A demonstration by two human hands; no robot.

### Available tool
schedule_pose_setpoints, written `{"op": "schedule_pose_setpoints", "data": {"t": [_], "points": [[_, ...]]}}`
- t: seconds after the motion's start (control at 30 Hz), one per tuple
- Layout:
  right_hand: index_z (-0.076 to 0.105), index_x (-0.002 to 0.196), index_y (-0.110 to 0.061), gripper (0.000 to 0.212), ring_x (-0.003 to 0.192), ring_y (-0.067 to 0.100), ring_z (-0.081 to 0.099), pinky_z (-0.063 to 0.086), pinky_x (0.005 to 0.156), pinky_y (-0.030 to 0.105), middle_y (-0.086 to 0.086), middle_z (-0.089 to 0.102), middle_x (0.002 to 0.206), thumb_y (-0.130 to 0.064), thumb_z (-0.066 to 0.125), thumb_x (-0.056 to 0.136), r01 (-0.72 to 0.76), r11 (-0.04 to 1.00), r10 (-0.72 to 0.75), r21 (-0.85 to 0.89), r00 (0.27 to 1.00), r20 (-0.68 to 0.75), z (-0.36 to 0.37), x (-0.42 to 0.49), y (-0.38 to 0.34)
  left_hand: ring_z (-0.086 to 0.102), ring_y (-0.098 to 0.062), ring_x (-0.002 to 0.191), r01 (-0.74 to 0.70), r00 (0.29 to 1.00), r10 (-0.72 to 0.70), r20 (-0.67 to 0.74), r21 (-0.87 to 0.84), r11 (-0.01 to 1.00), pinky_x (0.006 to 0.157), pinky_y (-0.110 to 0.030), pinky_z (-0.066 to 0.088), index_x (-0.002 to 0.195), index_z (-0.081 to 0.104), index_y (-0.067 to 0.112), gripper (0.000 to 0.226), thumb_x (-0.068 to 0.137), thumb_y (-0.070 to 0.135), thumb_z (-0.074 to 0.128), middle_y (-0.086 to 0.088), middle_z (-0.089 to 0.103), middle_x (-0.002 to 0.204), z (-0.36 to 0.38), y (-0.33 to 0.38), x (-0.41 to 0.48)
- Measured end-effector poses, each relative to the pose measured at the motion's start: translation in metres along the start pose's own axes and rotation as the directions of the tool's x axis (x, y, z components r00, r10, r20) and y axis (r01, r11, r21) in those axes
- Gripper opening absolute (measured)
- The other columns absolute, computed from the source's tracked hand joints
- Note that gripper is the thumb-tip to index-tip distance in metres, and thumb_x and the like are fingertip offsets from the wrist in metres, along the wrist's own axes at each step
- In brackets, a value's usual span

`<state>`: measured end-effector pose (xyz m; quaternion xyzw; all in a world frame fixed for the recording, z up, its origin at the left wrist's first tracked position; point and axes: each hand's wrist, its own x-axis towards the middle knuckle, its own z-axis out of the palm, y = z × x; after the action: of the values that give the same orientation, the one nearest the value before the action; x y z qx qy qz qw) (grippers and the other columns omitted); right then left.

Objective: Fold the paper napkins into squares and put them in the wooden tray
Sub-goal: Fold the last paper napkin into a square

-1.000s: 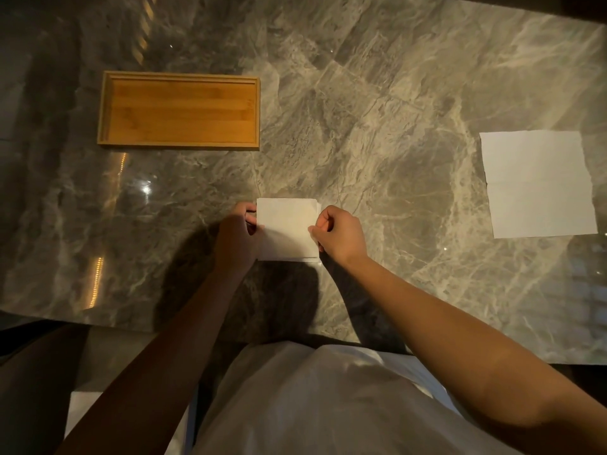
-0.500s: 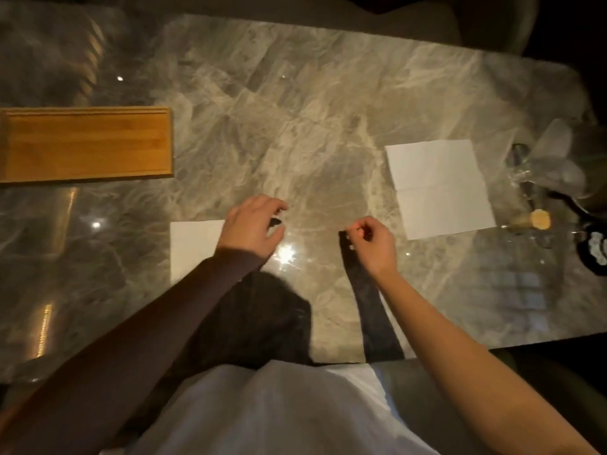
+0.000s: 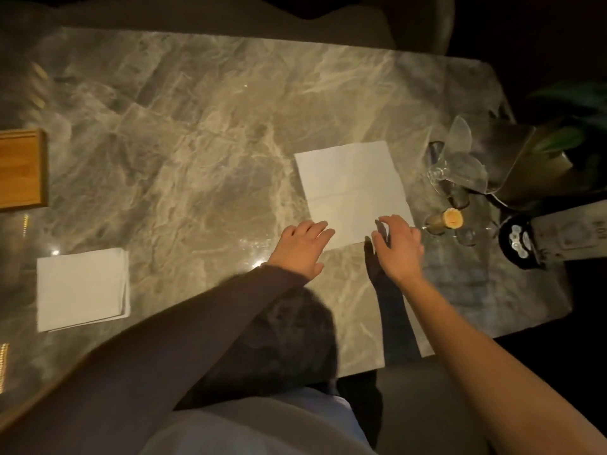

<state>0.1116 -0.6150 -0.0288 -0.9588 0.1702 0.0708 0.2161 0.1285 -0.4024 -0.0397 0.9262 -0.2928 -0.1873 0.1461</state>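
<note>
White paper sits in the middle: a big open white paper napkin (image 3: pixel 353 188) lies flat on the shiny grey marble surface (image 3: pixel 197 142), with one crease running across it.

The left hand (image 3: pixel 300 247) has a spread grip. Its fingers are straight and the tips rest on the napkin's near left corner. The right hand (image 3: pixel 399 249) is at the near right corner. Its grip is loose and a little bent and pinches nothing. I cannot tell if its tips press the paper.

Just beside the napkin's right edge stand clear wine glasses (image 3: pixel 458 165). A small thing with a round cork-coloured top (image 3: pixel 452 218) sits close to the right hand. Past them are a black round thing (image 3: pixel 519 241), too dark to make out, and some green leaves (image 3: pixel 561 139).

Well apart on the left, a folded white square napkin (image 3: pixel 82 287) lies alone on the surface. The light brown wooden tray (image 3: pixel 21 169) is farther back at the left edge, and the view cuts it off.
</note>
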Motion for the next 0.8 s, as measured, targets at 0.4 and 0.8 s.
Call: {"op": "schedule_pose_setpoints", "data": {"t": [0.4, 0.8], "points": [[0.058, 0.121, -0.027, 0.03, 0.118, 0.019, 0.045, 0.029, 0.099, 0.038, -0.006, 0.06, 0.121, -0.031, 0.052, 0.092, 0.385, 0.918, -0.354, -0.097, 0.904, 0.238, 0.007, -0.022, 0.005, 0.048, -0.027, 0.117, 0.14, 0.986, -0.127, -0.111, 0.118, 0.983, 0.098, -0.042, 0.035, 0.118, 0.052, 0.019, 0.048, 0.075, 0.034, 0.067, -0.004, 0.054, 0.126, 0.019, -0.028, -0.065], [0.062, 0.117, -0.031, 0.031, 0.113, 0.02, 0.049, 0.034, 0.095, 0.035, -0.004, 0.059, 0.116, -0.022, 0.063, 0.086, 0.628, 0.771, -0.542, -0.103, 0.733, 0.412, -0.003, -0.019, 0.019, 0.053, -0.019, 0.114, 0.041, 0.996, -0.037, -0.08, 0.052, 0.998, 0.095, -0.035, 0.038, 0.118, 0.054, 0.024, 0.042, 0.077, 0.026, 0.058, 0.001, 0.055, 0.126, 0.013, -0.062, -0.124]]}}
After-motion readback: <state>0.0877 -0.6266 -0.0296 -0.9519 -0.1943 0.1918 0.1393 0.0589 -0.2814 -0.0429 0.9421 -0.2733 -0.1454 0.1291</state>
